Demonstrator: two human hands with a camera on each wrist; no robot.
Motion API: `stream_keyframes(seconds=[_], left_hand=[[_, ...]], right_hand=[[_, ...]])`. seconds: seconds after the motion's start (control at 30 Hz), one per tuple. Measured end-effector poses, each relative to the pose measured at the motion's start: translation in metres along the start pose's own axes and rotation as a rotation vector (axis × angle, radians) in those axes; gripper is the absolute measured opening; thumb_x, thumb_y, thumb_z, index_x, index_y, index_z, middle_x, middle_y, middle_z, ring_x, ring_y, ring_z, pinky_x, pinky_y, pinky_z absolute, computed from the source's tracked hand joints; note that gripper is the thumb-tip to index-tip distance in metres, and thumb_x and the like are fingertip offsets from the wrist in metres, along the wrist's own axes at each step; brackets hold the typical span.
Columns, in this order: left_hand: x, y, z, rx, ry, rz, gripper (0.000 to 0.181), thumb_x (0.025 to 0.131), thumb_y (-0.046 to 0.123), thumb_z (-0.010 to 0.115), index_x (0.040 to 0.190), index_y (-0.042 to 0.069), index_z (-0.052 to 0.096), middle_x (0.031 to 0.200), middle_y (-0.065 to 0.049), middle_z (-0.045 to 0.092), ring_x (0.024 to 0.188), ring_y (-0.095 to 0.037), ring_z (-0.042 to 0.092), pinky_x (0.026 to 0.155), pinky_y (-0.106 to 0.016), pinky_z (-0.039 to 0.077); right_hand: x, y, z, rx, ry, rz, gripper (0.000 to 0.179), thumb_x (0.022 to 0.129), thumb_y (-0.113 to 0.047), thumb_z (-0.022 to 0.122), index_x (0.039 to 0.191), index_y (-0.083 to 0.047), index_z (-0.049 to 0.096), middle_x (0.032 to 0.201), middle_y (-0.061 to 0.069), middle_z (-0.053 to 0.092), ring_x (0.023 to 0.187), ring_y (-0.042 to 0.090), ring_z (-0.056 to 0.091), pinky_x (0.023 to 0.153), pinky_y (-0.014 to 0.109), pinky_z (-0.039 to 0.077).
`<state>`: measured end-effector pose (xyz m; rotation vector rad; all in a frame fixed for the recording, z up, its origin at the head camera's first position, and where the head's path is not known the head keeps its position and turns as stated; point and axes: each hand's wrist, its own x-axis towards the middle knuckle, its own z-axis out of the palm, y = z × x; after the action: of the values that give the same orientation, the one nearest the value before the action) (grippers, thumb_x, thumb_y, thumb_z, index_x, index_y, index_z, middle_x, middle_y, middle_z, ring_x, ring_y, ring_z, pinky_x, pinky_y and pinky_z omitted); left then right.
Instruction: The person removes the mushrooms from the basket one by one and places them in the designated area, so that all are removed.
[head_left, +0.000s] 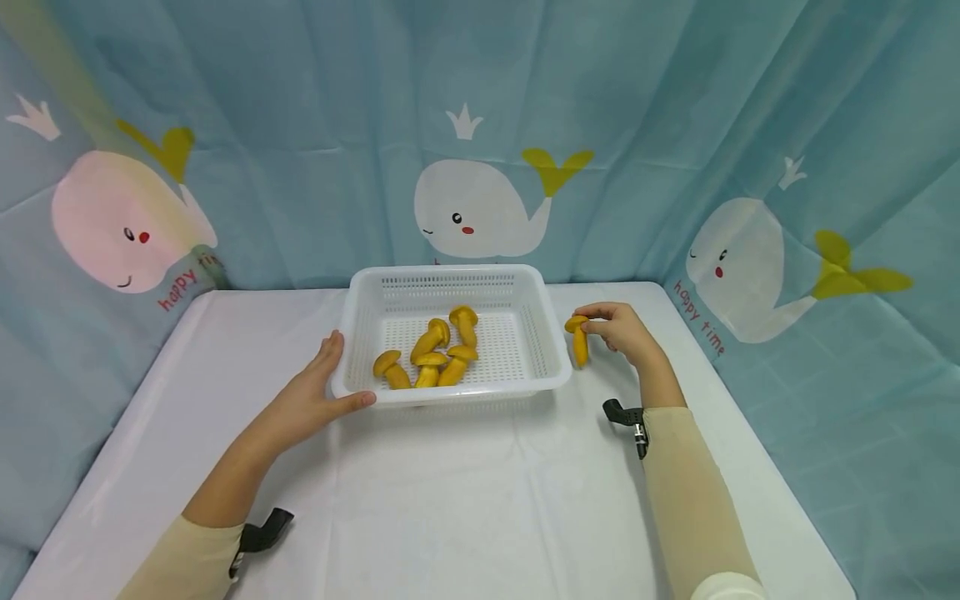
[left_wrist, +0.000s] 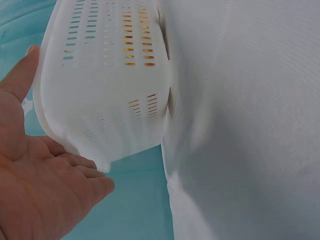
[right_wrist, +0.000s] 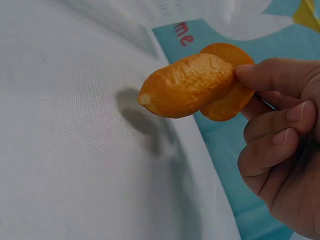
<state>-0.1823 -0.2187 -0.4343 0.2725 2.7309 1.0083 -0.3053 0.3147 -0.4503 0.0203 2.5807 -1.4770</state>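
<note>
A white perforated plastic basket (head_left: 450, 393) stands toward the back of the table with several yellow-orange toy mushrooms (head_left: 427, 367) lying in its left half. My left hand (head_left: 309, 398) rests against the basket's left front corner, thumb along the front rim and fingers at the left side; the left wrist view shows the fingers fairly straight. Just right of the basket, my right hand (head_left: 618, 332) pinches another mushroom (right_wrist: 187, 87) near its cap, between thumb and fingers. Its stem points down, and its shadow falls on the cloth in the right wrist view.
A white cloth (head_left: 450, 500) covers the table. Behind and at both sides hangs a blue curtain (head_left: 300, 100) printed with whales. Black wrist mounts (head_left: 626, 414) stick out from the sleeves. A round white object (head_left: 727, 587) shows at the bottom edge near the right sleeve.
</note>
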Motion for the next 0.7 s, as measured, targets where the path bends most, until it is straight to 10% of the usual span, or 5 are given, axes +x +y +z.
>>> stream_keyframes(seconds=[0.7], left_hand=[[-0.004,0.002,0.000,-0.015,0.004,-0.004,0.127,0.081,0.073,0.071,0.164,0.021,-0.011,0.172,-0.008,-0.011,0.158,-0.042,-0.002,0.115,-0.076,0.017]], right_hand=[[0.037,0.010,0.001,0.068,-0.145,0.076,0.035,0.098,-0.022,0.070,0.132,-0.012,0.069,0.117,0.005,0.071,0.052,0.013,0.038,0.050,0.023,0.033]])
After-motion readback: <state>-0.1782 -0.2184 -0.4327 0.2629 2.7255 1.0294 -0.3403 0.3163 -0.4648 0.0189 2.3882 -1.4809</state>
